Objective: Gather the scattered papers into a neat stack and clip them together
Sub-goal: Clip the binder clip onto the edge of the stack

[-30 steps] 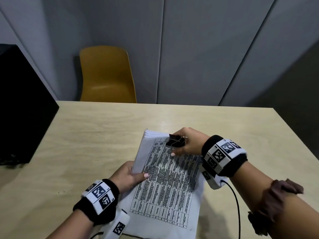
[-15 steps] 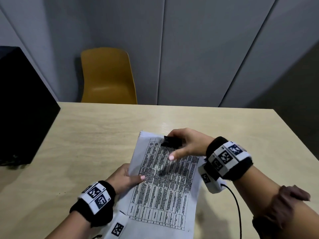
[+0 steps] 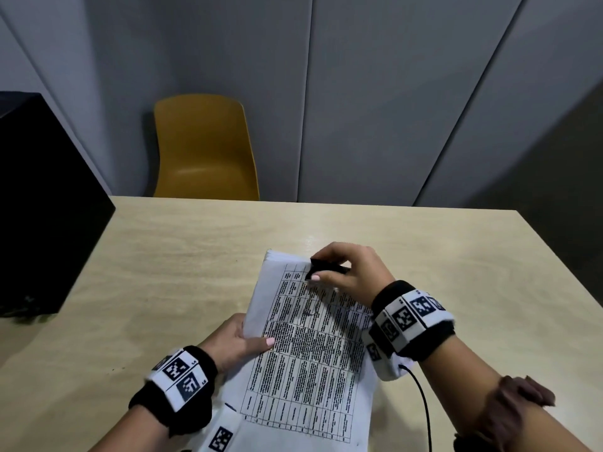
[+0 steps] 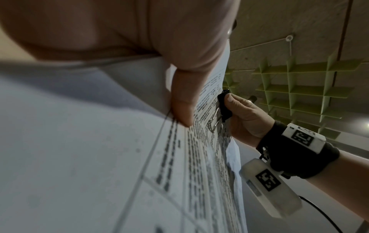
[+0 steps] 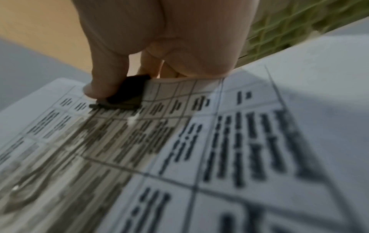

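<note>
Papers gathered: the paper stack (image 3: 303, 337), on the tabletop (image 3: 163, 272), is pinched at its side by the left hand (image 3: 239, 342). The right hand (image 3: 346, 272) grips the black binder clip (image 3: 321, 270) on the stack's top edge. Clipping appears nearly complete; releasing remains.

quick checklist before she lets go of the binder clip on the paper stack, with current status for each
1. Binder clip sits on the far edge of the paper stack: ok.
2. Right hand pinches the clip, thumb on its top face: ok.
3. Left hand holds the stack's left edge, thumb on top: ok.
4. Wire handle folded flat onto the top sheet: ok in the left wrist view.
5. All sheets caught inside the clip: cannot tell; the far corner looks slightly fanned and the underside is hidden.
6. Stack resting flat on the table: cannot tell; it seems partly lifted.
</note>
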The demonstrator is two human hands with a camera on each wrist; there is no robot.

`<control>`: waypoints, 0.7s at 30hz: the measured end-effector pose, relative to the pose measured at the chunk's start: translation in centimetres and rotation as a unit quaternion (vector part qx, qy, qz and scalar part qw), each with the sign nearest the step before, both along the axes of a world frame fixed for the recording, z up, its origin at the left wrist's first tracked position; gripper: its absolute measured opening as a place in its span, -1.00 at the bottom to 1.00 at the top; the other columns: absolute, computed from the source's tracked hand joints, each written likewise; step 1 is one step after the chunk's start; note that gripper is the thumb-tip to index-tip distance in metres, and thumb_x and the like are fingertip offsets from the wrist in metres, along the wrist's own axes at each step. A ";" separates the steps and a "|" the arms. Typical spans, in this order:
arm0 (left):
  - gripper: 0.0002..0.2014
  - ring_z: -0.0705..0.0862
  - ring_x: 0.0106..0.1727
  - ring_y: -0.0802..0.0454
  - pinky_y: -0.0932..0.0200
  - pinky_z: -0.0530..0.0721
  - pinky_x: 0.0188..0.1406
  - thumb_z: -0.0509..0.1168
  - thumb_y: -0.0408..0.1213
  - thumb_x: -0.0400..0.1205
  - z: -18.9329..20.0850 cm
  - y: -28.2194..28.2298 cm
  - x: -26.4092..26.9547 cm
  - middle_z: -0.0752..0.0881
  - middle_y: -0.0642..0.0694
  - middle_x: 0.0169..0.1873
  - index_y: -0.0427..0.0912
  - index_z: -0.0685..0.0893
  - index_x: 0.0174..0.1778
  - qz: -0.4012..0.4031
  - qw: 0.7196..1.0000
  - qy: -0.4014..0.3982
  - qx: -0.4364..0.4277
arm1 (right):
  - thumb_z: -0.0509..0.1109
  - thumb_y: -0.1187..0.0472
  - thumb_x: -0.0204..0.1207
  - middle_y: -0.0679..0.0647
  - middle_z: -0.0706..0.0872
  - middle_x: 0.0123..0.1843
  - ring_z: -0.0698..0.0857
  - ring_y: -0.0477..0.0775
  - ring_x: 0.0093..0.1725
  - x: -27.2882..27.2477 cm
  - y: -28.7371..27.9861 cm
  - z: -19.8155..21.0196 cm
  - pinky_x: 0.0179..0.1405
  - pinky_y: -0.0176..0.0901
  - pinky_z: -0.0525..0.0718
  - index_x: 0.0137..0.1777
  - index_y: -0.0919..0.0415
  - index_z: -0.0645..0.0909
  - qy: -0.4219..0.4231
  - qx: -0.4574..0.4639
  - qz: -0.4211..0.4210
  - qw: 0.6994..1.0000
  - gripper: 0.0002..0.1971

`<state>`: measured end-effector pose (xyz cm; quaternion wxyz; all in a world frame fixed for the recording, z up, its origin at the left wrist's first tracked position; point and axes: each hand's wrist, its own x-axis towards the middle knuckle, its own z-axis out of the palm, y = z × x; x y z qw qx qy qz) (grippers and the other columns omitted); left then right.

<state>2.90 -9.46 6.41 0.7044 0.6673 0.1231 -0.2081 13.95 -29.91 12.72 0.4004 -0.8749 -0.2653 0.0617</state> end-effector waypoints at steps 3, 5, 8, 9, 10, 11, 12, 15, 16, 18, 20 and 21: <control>-0.25 0.68 0.04 -0.03 0.11 0.61 0.17 0.58 -0.10 0.12 -0.4 0.2 0.0 0.68 -0.18 -0.02 -0.26 0.50 0.21 0.014 1.000 0.026 0.005 | 0.56 0.09 0.33 0.00 0.84 -0.07 0.76 -0.07 -0.05 0.4 -0.3 0.3 0.09 -0.10 0.71 0.04 0.13 0.76 -0.004 0.002 -0.007 1.000 -0.72; -0.04 0.66 0.15 -0.10 -0.03 0.54 0.34 0.65 0.01 0.01 -0.6 0.2 -0.1 0.66 -0.22 0.09 -0.24 0.42 0.29 0.020 0.999 0.039 0.008 | 0.54 0.08 0.36 0.01 0.84 -0.06 0.76 -0.07 -0.05 0.5 -0.2 0.1 0.09 -0.11 0.71 0.05 0.11 0.77 -0.004 -0.009 -0.005 1.000 -0.73; -0.14 0.64 0.21 -0.15 -0.10 0.47 0.43 0.64 -0.13 0.10 -0.6 0.3 -0.1 0.65 -0.24 0.15 -0.21 0.40 0.27 0.027 0.998 0.060 0.009 | 0.50 0.08 0.41 0.01 0.85 -0.04 0.75 -0.12 -0.07 0.7 -0.1 0.0 0.05 -0.21 0.69 0.07 0.10 0.77 -0.002 -0.021 0.002 1.000 -0.75; -0.16 0.65 0.18 -0.15 -0.12 0.49 0.42 0.63 -0.13 0.12 -0.8 0.5 -0.1 0.66 -0.24 0.12 -0.27 0.41 0.27 0.022 0.998 0.061 0.012 | 0.48 0.08 0.43 0.02 0.84 -0.03 0.75 -0.12 -0.07 0.7 -0.1 -0.1 0.03 -0.23 0.68 0.08 0.10 0.76 0.001 -0.029 0.003 1.000 -0.76; -0.08 0.68 0.16 -0.15 -0.16 0.52 0.40 0.65 -0.07 0.07 -1.0 0.6 -0.1 0.69 -0.24 0.09 -0.33 0.44 0.30 0.014 0.998 0.058 0.019 | 0.46 0.06 0.45 0.02 0.84 -0.03 0.74 -0.11 -0.07 0.7 -0.1 -0.2 0.03 -0.22 0.68 0.08 0.09 0.76 0.005 -0.041 0.003 0.999 -0.76; 0.01 0.70 0.14 -0.15 -0.18 0.54 0.38 0.67 0.01 0.00 -1.2 0.7 -0.1 0.71 -0.24 0.07 -0.33 0.45 0.33 0.008 0.998 0.055 0.027 | 0.45 0.05 0.46 0.02 0.84 -0.02 0.75 -0.09 -0.06 0.8 -0.1 -0.4 0.04 -0.19 0.69 0.09 0.08 0.76 0.009 -0.051 0.004 0.999 -0.76; 0.06 0.72 0.15 -0.15 -0.19 0.55 0.37 0.67 0.04 -0.05 -1.7 0.9 -0.1 0.72 -0.24 0.09 -0.31 0.46 0.35 0.007 0.998 0.056 0.028 | 0.43 0.03 0.48 0.02 0.84 -0.02 0.75 -0.07 -0.05 0.8 0.0 -0.6 0.07 -0.12 0.70 0.09 0.07 0.76 0.015 -0.059 0.004 0.998 -0.76; 0.05 0.71 0.19 -0.14 -0.17 0.52 0.40 0.68 0.03 -0.07 -1.8 1.0 -0.2 0.72 -0.25 0.15 -0.24 0.47 0.35 0.008 0.998 0.066 0.019 | 0.31 -0.03 0.55 0.02 0.80 0.13 0.72 -0.01 0.13 0.8 0.3 -1.1 0.37 0.08 0.51 0.21 0.05 0.69 -0.005 -0.104 0.001 0.995 -0.69; 0.02 0.69 0.20 -0.15 -0.18 0.51 0.41 0.67 0.02 -0.06 -1.5 0.9 -0.3 0.71 -0.25 0.15 -0.23 0.48 0.33 0.010 0.998 0.062 0.018 | 0.23 -0.12 0.56 0.00 0.73 0.26 0.66 0.00 0.26 0.8 0.4 -1.4 0.56 0.15 0.27 0.32 0.02 0.61 -0.028 -0.137 -0.013 0.990 -0.59; -0.03 0.67 0.20 -0.15 -0.18 0.48 0.42 0.66 0.00 0.00 -1.0 1.0 -0.4 0.70 -0.25 0.13 -0.24 0.48 0.31 0.018 0.998 0.061 0.024 | 0.00 -0.36 0.46 -0.04 0.52 0.47 0.42 0.04 0.51 0.2 0.4 -2.3 0.61 0.17 -0.20 0.50 -0.03 0.36 -0.080 -0.176 -0.089 0.977 -0.31; -0.21 0.64 0.21 -0.13 -0.14 0.44 0.44 0.59 -0.13 0.24 -0.7 1.3 -0.3 0.67 -0.25 0.17 -0.30 0.44 0.35 0.032 0.997 0.064 0.035 | 0.01 -0.38 0.42 0.03 0.37 0.56 0.28 0.11 0.58 -0.6 -0.1 -3.8 0.57 0.19 -0.22 0.57 -0.02 0.23 -0.129 -0.131 -0.203 0.962 -0.24; -0.27 0.61 0.25 -0.13 -0.14 0.41 0.46 0.53 -0.21 0.35 -0.6 1.5 -0.2 0.65 -0.25 0.22 -0.28 0.40 0.41 0.042 0.996 0.069 0.036 | 0.08 -0.30 0.43 0.09 0.33 0.58 0.26 0.14 0.58 -1.2 -0.4 -4.6 0.60 0.21 -0.10 0.58 0.01 0.19 -0.126 -0.088 -0.251 0.956 -0.26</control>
